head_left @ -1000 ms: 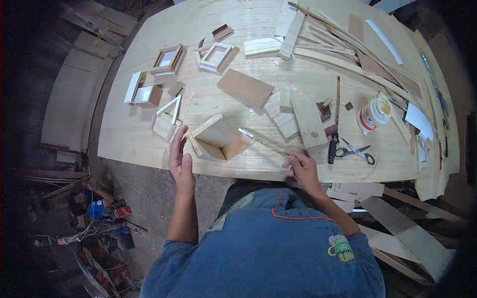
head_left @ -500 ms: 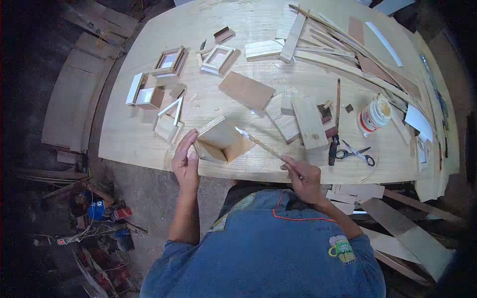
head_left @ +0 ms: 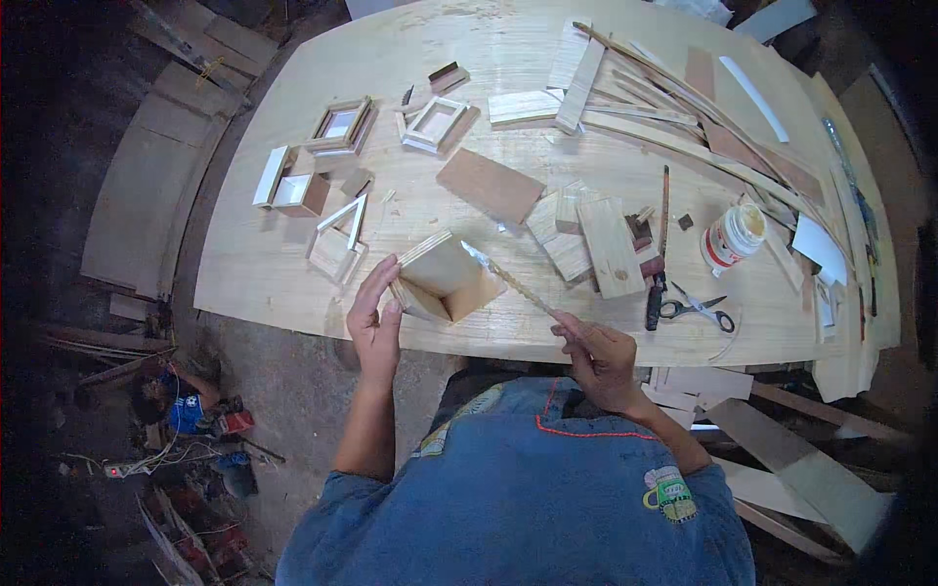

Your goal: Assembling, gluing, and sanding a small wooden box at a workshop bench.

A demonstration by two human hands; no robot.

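Near the table's front edge, my left hand [head_left: 374,317] grips the left side of a small plywood box piece [head_left: 437,269], thumb toward me and fingers behind it. Its pale panels meet at a corner, with the inside facing me. My right hand [head_left: 598,354] pinches the near end of a thin wooden stick [head_left: 523,286]. White paste, like glue, coats the stick's far tip, which is at the upper right edge of the box piece; whether it touches cannot be made out.
On the table [head_left: 410,205] lie small wooden frames [head_left: 437,125], a brown board [head_left: 490,186], wood blocks [head_left: 611,249] and long strips [head_left: 684,127]. To the right are an open white jar [head_left: 733,239] and scissors [head_left: 699,308]. Offcuts [head_left: 791,459] lie below the table's right side.
The stick's coated tip has moved slightly up and left, closer to the top of the box piece. Both hands keep their grip. The whole view has shifted a little.
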